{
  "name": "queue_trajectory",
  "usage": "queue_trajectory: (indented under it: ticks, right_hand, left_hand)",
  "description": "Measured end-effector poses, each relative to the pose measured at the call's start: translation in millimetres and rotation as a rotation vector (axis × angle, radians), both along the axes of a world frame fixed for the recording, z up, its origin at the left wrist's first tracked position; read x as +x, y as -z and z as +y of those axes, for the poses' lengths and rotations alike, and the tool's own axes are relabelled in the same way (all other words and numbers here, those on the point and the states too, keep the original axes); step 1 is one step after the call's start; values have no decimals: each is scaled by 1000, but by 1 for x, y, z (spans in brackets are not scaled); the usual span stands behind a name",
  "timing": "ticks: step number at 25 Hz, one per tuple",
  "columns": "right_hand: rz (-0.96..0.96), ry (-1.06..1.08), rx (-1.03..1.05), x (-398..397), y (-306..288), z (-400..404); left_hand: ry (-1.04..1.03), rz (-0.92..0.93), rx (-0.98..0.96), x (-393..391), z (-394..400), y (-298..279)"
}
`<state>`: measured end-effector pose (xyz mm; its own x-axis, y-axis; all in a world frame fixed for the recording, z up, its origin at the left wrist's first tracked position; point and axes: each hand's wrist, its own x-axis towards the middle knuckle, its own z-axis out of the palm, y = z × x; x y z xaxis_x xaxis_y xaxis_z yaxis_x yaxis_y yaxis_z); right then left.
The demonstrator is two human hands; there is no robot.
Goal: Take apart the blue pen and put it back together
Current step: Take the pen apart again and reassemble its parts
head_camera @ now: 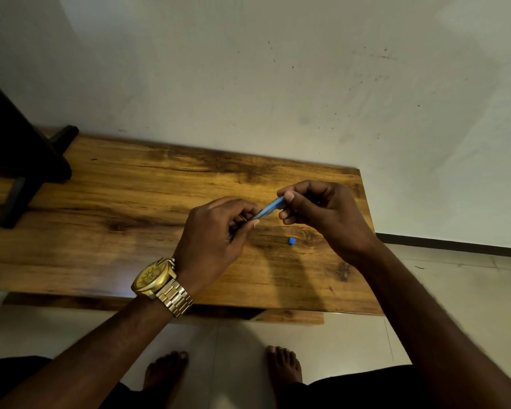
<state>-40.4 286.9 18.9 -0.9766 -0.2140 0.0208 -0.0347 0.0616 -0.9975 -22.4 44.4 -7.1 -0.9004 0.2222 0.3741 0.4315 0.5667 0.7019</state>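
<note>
The blue pen (269,209) is held slanted above the wooden table (130,231), between both hands. My left hand (216,231) pinches its lower left end, where a thin dark part shows among the fingers. My right hand (322,211) grips the upper right end with thumb and fingertips. Only the middle of the blue barrel shows; both ends are hidden in the fingers. A small blue piece (291,241) lies on the table, just below my right hand.
A dark stand with legs (27,172) sits on the table's left end. The white wall (278,84) rises right behind the table. The table's right edge ends near my right wrist, with tiled floor (455,290) beyond. My bare feet (224,370) are below the front edge.
</note>
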Motion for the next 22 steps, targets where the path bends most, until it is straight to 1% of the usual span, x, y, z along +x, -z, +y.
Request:
queue_trajectory:
  ticks: [3, 5, 8, 9, 10, 12, 13, 14, 16, 19, 22]
  right_hand:
    - [-18, 30, -78, -2, 3, -8]
    - [-29, 31, -65, -2, 7, -15]
    - [-31, 39, -18, -2, 7, -19]
    - [-18, 34, 42, -2, 6, -15]
    - [17, 33, 173, -2, 5, -9]
    - [109, 53, 612, -2, 6, 7]
    - [130, 80, 807, -2, 8, 14]
    - [119, 109, 918, -2, 9, 19]
    - [34, 136, 968, -3, 12, 26]
    - [-45, 62, 1006, -4, 16, 25]
    - [-110, -10, 1059, -5, 19, 20]
  left_hand:
    - [-36, -66, 120, -1, 6, -2]
    - [-53, -117, 174, -1, 8, -3]
    - [-45, -163, 191, 0, 9, -4]
    - [-47, -173, 192, 0, 8, -4]
    - [-52, -188, 188, -2, 6, -4]
    - [-58, -238, 134, -7, -3, -4]
    - [-51, -262, 64, -8, -7, -2]
    - [-45, -277, -30, -9, -9, 0]
    - [-61, -313, -176, -5, -6, 6]
    - [-98, -389, -245, 4, 6, 16]
    - [-103, -403, -293, 6, 11, 23]
